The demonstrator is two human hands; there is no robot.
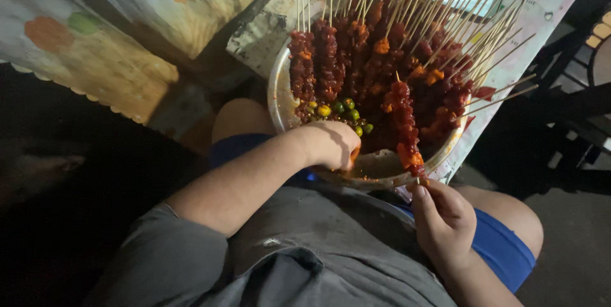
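Skewer (405, 130) of red marinated meat stands over the bowl (278, 93) rim, its stick end pinched by the right hand (442, 218); the left hand (331, 144) is curled inside the bowl, contents hidden.

dim setting; pale patterned cloth (108, 39) with orange and green dots, upper left; dark floor (573, 243) at right; dark chair frame (573, 90) at right edge; light pooled at centre.
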